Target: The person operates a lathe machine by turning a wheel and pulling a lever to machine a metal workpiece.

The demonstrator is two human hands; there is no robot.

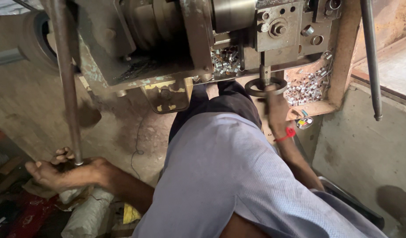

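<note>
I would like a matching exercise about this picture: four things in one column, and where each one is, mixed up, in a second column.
Things
1. left hand
2. right hand
3. red band
4. small metal pieces

Places
A. in the tray beside the handwheel
B. on the round handwheel
C. around the right wrist
D. at the lower end of the long rod

Pairs: 1-D, 2-B, 3-C, 4-A

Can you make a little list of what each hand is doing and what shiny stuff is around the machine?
left hand: wrapped around the lower end of a long metal rod
right hand: on a small round handwheel
wrist: red band
machine: old, chipped paint
shiny stuff: little metal pieces heaped in its tray
</note>
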